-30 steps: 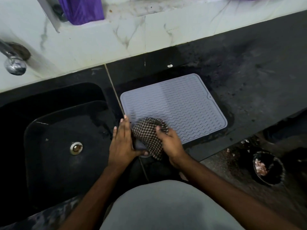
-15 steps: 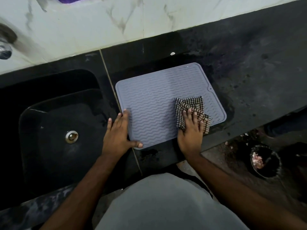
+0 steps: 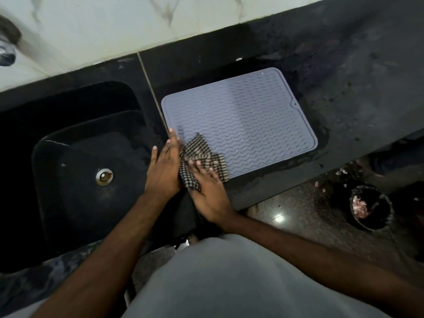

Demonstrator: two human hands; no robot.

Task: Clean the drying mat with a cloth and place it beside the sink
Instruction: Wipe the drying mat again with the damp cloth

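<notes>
Home kitchen, by the look of it. Dark stone counter (image 3: 344,72) runs along a wall of white marble-veined tiles (image 3: 114,26). A deep black sink (image 3: 75,191) is set into the counter, metal drain (image 3: 104,177) at its bottom; the blurred tip of a chrome tap (image 3: 5,55) shows at the far left edge. A grey ribbed drying mat (image 3: 247,118) lies flat on the counter just beside the sink, a checked cloth (image 3: 202,154) on its near corner. Below, a polished speckled floor (image 3: 298,210) with a small dark bin (image 3: 370,206) holding scraps.
</notes>
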